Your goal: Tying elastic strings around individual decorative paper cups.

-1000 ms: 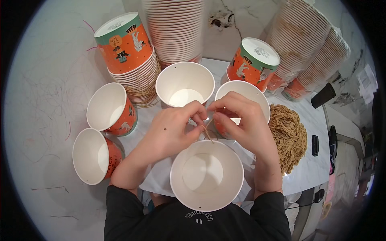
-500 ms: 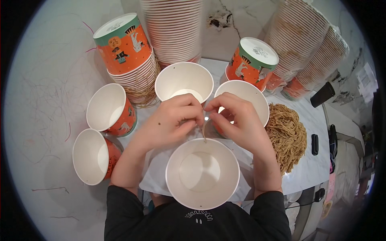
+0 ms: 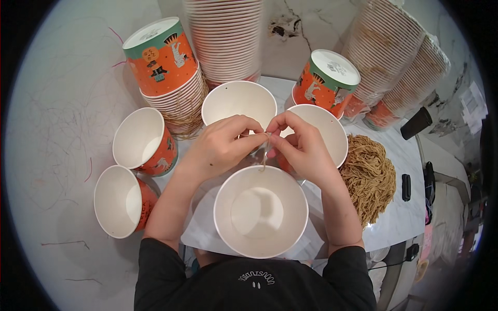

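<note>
The tan cord [image 3: 264, 160] is rising from the far rim of the white-lined bucket [image 3: 261, 212], which is facing mouth-up just in front of the black shirt [image 3: 223, 282]; its support is not showing. Left hand [image 3: 223, 144]: thumb and forefinger are pinching the cord narrowly. Right hand [image 3: 302, 142]: likewise pinching, fingertips meeting the left's. Any knot there: cannot tell. Judgement: working well means keeping both pinches close, drawing evenly, not straining the rim. Rightward, a cord heap [image 3: 367, 179] is lying on the marbled table [image 3: 402, 223].
</note>
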The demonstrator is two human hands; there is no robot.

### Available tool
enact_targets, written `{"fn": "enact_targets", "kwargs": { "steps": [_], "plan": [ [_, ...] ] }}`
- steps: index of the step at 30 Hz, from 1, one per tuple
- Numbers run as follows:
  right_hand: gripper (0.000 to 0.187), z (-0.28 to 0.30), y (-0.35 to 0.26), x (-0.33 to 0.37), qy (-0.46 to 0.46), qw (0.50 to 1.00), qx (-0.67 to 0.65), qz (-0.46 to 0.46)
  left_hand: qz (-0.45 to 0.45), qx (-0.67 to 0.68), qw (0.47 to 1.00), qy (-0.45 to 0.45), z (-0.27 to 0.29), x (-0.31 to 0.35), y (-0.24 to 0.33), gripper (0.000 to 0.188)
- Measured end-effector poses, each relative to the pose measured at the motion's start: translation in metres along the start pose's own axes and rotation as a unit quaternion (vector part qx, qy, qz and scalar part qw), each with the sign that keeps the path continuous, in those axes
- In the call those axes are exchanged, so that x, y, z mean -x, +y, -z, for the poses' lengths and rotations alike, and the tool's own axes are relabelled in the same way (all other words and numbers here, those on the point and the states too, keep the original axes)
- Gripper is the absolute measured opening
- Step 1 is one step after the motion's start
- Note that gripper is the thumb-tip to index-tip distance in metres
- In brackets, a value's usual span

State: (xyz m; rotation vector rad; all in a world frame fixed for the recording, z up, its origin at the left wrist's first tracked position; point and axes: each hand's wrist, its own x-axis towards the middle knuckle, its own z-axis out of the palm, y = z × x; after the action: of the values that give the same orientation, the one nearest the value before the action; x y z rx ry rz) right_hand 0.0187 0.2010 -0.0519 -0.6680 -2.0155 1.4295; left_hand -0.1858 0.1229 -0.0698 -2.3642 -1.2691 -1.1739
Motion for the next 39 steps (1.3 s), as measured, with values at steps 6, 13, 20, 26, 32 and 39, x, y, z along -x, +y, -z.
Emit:
{"fn": "enact_targets", "kwargs": {
  "steps": [6, 13, 20, 26, 32, 39],
  "plan": [
    [0.011, 0.002, 0.017, -0.006, 0.005, 0.999, -0.038, 0.029, -0.048, 0.006, 0.998, 0.027, -0.014, 0.006, -0.011, 0.027],
    [0.012, 0.001, 0.019, -0.011, -0.028, 0.965, -0.253, -0.055, -0.087, 0.008, 0.994, 0.067, -0.029, 0.017, -0.017, 0.035],
    [0.019, 0.009, 0.014, -0.012, -0.080, 0.966, -0.224, -0.103, -0.072, 0.024, 0.997, 0.030, -0.017, 0.015, -0.012, 0.031],
    [0.018, 0.005, 0.017, -0.009, -0.061, 0.975, -0.209, -0.053, -0.086, 0.073, 0.989, 0.092, -0.022, 0.004, -0.008, 0.028],
    [0.023, 0.001, 0.008, -0.004, -0.039, 0.982, -0.184, -0.018, 0.040, 0.211, 0.967, 0.135, -0.029, 0.009, -0.001, 0.022],
    [0.022, -0.001, -0.002, 0.002, -0.009, 0.994, -0.111, 0.009, 0.163, 0.253, 0.931, 0.208, -0.042, 0.008, 0.016, 0.018]
  ]
}}
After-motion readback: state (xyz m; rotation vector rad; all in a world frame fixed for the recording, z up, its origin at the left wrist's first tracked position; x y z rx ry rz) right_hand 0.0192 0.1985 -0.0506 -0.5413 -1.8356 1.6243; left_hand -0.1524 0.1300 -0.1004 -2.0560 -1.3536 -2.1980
